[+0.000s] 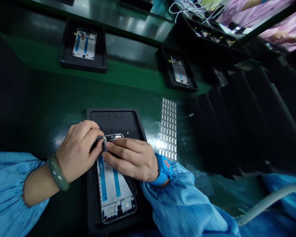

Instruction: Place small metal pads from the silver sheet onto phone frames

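Observation:
A phone frame [110,191] with a silver inner plate and two blue strips lies tilted in a black tray [113,113] in front of me. My left hand [80,146] is closed at the frame's upper left corner, thumb and forefinger pinching its edge. Over the upper part of the frame, my right hand [134,159] has its fingers drawn together, their tips close to the left thumb. Whatever these fingertips hold, if anything, is too small or covered to make out. A tiny white piece [127,132] rests in the tray above the frame.
Right of the tray lies a sheet of small white stickers [168,128]. Two more black trays with phone frames, one at the back left [85,44] and one at the back right [179,70], stand beyond. Dark stacked trays [246,121] fill the right. Another person's pink sleeve [286,26] shows at the back.

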{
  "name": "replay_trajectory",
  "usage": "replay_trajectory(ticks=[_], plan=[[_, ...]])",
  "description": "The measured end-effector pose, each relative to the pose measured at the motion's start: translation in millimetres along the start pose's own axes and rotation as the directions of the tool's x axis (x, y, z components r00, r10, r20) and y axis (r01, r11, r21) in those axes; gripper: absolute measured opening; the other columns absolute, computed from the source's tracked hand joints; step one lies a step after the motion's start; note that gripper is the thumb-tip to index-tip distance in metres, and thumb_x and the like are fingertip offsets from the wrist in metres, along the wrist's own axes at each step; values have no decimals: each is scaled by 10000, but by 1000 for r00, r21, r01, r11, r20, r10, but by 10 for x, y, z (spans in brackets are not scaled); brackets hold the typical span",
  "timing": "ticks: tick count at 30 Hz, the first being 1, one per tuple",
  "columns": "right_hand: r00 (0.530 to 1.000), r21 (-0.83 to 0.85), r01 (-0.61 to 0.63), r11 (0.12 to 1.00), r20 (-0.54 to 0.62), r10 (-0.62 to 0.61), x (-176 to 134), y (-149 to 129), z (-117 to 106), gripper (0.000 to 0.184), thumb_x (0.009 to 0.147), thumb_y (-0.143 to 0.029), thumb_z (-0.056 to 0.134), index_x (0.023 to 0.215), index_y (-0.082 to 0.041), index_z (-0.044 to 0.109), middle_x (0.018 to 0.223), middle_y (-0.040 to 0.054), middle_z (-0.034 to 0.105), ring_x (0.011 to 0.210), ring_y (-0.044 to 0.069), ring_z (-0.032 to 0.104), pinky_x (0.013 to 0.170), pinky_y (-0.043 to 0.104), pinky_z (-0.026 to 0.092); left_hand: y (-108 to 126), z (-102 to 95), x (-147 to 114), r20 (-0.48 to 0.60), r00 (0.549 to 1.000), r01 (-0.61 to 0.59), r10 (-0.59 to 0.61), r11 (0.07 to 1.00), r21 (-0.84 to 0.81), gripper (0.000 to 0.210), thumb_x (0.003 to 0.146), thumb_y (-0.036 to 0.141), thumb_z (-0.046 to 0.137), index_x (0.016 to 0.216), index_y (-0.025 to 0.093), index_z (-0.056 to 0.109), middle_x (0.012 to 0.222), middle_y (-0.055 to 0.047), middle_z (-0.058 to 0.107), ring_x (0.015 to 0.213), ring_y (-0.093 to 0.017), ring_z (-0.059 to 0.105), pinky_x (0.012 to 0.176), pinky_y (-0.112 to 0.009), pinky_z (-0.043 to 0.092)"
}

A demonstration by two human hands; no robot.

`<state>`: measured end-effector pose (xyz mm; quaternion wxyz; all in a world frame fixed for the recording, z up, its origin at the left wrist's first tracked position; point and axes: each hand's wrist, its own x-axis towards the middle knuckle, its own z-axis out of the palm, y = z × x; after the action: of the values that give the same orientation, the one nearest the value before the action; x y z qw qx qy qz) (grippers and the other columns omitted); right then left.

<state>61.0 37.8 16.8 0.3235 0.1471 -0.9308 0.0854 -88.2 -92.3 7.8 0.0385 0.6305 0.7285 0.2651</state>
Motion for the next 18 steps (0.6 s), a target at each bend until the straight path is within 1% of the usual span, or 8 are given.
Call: replay_trajectory(ticks=[6, 8, 10, 12, 14, 16, 18], plan=[[1000, 27, -18, 999, -7, 18, -18, -8, 3, 162, 782, -148, 675, 944, -134, 666, 883, 57, 729, 815, 158, 684, 750, 260, 591, -10, -1, -1, 3, 1000, -13, 13, 1000, 4, 137, 852, 167, 475, 957, 171, 562, 1005, -78, 552, 967, -226, 549, 808, -415, 465], [998, 68, -63, 996, -8, 63, -21, -7, -2, 160, 804, -145, 650, 962, -127, 664, 888, 68, 725, 836, 157, 681, 767, 265, 588, -6, -6, -2, 2, 1000, -10, 10, 1000, 3, 135, 852, 162, 475, 954, 171, 563, 997, -76, 552, 960, -224, 550, 800, -414, 465], [988, 161, -149, 976, -14, 154, -17, -1, -9, 152, 831, -130, 612, 974, -117, 661, 901, 84, 717, 859, 149, 675, 776, 260, 584, -1, -13, -1, 7, 1000, -4, 4, 1000, 0, 135, 852, 162, 476, 954, 171, 564, 991, -75, 552, 952, -224, 551, 788, -412, 463], [965, 290, -246, 925, -15, 261, -10, 9, -13, 145, 840, -106, 589, 966, -102, 660, 890, 98, 709, 868, 144, 673, 773, 252, 582, 2, -20, 1, 13, 1000, -1, 1, 1000, 0, 130, 853, 169, 481, 952, 172, 566, 982, -71, 554, 949, -223, 553, 779, -408, 462], [938, 408, -311, 858, -12, 346, -3, 21, -11, 141, 829, -83, 592, 953, -95, 659, 854, 94, 706, 861, 143, 675, 762, 249, 581, 0, -25, 5, 16, 1000, -1, 1, 1000, 4, 119, 853, 182, 491, 945, 175, 567, 973, -66, 557, 945, -220, 557, 778, -403, 460], [911, 483, -355, 801, -12, 411, 0, 28, 2, 140, 823, -77, 598, 945, -107, 658, 836, 77, 707, 850, 138, 677, 759, 254, 579, -5, -28, 11, 14, 1000, -2, 2, 1000, 11, 106, 855, 193, 496, 932, 179, 568, 961, -60, 561, 934, -216, 563, 774, -398, 458], [884, 522, -391, 758, -16, 467, 2, 29, 22, 141, 818, -87, 609, 943, -130, 659, 858, 65, 714, 839, 133, 678, 754, 258, 576, -13, -29, 18, 7, 1000, -4, 4, 1000, 20, 95, 857, 197, 496, 916, 184, 568, 948, -55, 565, 921, -212, 568, 766, -391, 457]])
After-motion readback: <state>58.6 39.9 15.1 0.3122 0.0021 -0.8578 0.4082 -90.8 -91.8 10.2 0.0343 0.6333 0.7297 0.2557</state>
